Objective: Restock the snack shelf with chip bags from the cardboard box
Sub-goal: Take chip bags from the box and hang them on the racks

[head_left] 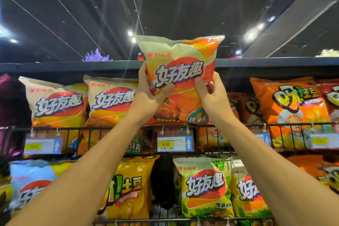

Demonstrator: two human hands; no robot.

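Bag (180, 79) in both hands, the person faced the top shelf's wire rail (183, 128). The left hand (146, 95) pinched the bag's left edge, thumb on the front and fingers (142, 71) wrapped behind; the right hand (211, 95) pinched the right edge the same way. The bag stood upright above the rail, its lower edge about level with it, over the gap between a matching bag (111, 101) to the left and orange bags (289, 108) to the right. Done well, the step would likely mean keeping the bag upright and label-forward, clearing the rail, then lowering it behind the rail into that gap without squeezing the chips. The cardboard box was out of view. The gap's depth was hidden behind the bag, and only the price tag (175, 143) just below the rail could be read, the others being blurred.
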